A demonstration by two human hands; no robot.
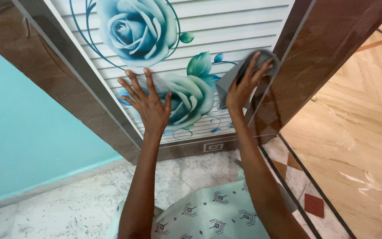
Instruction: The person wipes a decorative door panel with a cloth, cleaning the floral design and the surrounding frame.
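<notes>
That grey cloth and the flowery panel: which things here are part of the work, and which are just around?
In use:
- grey cloth, held in the right hand
- door panel with blue roses
- left hand, flat on the panel

Just around:
- turquoise wall
- speckled floor
- brown frame

Soft grey cloth (233,77) against glossy printed laminate door (244,31); speckled stone floor (67,203).

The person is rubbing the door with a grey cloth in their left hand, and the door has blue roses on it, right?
Not quite. The head view shows the grey cloth in the right hand; the left hand lies flat on the door with blue roses.
</notes>
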